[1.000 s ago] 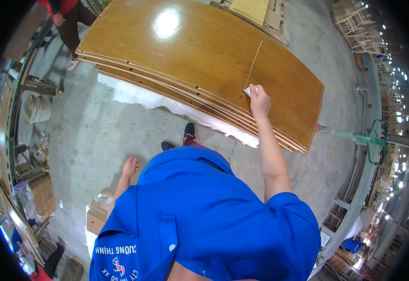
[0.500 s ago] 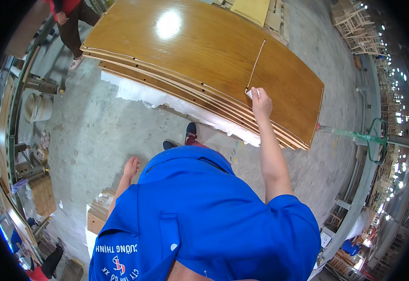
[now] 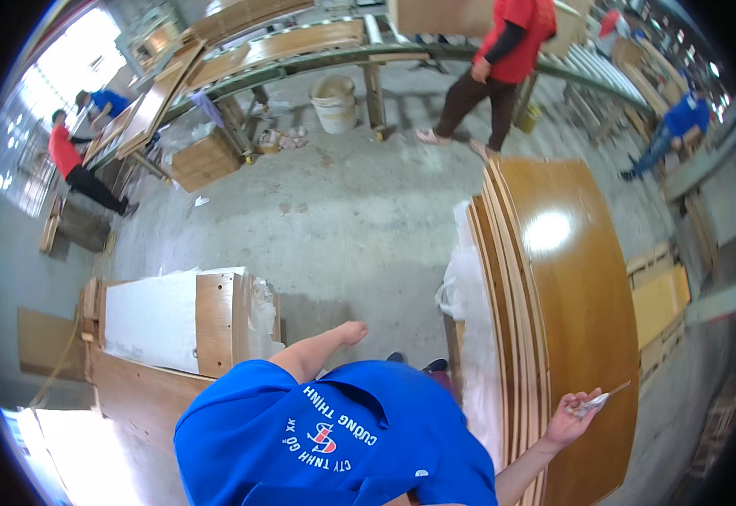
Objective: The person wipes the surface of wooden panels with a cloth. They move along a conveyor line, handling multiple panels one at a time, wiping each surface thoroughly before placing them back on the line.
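A small white crumpled thing with a thin tan tip (image 3: pixel 591 403) is held in my right hand (image 3: pixel 572 419), its fingers closed round it. That hand is over a glossy brown wooden panel (image 3: pixel 583 320), the top one of a stack whose layered edges (image 3: pixel 511 295) face me. My left hand (image 3: pixel 352 331) hangs over the floor between two stacks, its fingers curled with nothing seen in them. White foam wrap (image 3: pixel 469 312) sticks out from under the panels.
At left, a stack of wooden boards (image 3: pixel 214 325) carries white foam sheet (image 3: pixel 150 316). A roller conveyor (image 3: pixel 300 52) with boards runs across the back, a white bucket (image 3: pixel 334 114) before it. A person in red (image 3: pixel 515 42) stands near the panels' far end. Other people are farther off.
My view has swung left, so the panel stack now lies on my right. My right hand still holds the white thing, now with its thin tip pointing away from me to the right.
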